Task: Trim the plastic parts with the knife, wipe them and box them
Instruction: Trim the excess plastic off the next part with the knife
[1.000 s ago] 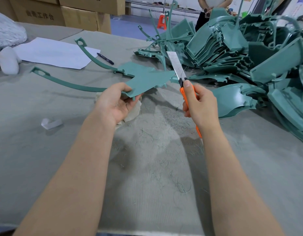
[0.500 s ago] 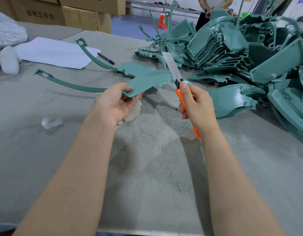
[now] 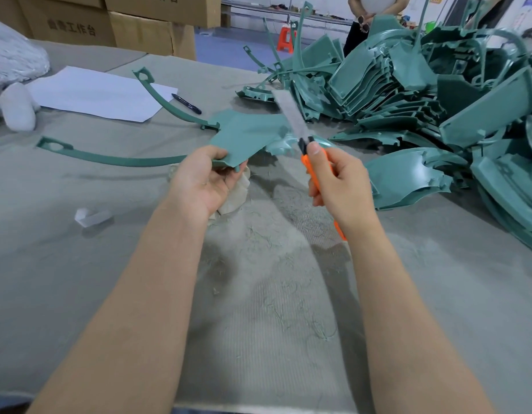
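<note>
The plastic part (image 3: 243,135), a flat teal panel with two long curved arms reaching out to your left, is lifted off the bench (image 3: 64,264) at its near edge. Your left hand (image 3: 205,180) grips that edge, thumb on top and fingers (image 3: 228,179) curled under it. Your right hand (image 3: 339,186) is wrapped round the orange handle of the knife (image 3: 307,162), thumb up by the blade, which points up and away and lies against the panel's right edge; the blade is blurred. A pale cloth (image 3: 239,194) lies on the bench under your left hand, with thin teal shavings (image 3: 288,309) scattered nearer you. To your right is a heap of teal parts (image 3: 423,100). Far left lie a sheet of paper (image 3: 100,97) and a pen (image 3: 187,103).
</note>
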